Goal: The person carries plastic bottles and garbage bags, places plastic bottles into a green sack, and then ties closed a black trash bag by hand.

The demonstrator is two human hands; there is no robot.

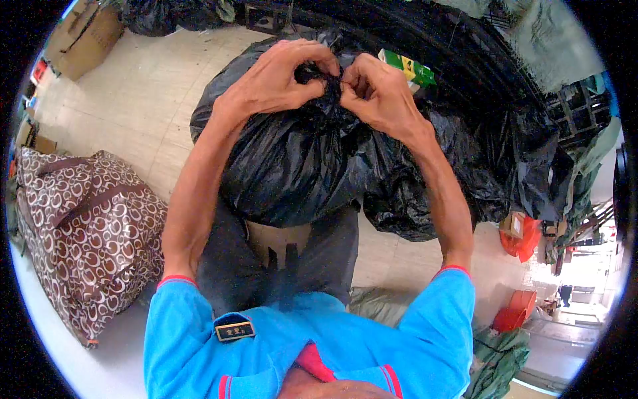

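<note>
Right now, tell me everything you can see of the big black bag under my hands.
The black bag looks like thin, shiny plastic, bulging, with creases running from its gathered top. Your left hand curls at that top and your right hand pinches there; whether it's knotted, I can't tell. It sits before your dark trousers, with more black plastic beside it on the right. Its contents are hidden.

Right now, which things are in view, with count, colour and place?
Large black bag: one, black, upper centre.
Other black bags: number unclear, black, right.
Patterned bag: one, brown and white, left.
Large cardboard box: one, brown, top left.
Green package: one, green, near top.
Red items: at least two, red, right.
Clutter: uncounted, mixed colours, right edge.
Badge: one, black-gold, on chest.
Shirt: one, blue, bottom.
Trousers: one pair, grey, lower centre.
Left hand, right hand: one each, bare, on large bag.
</note>
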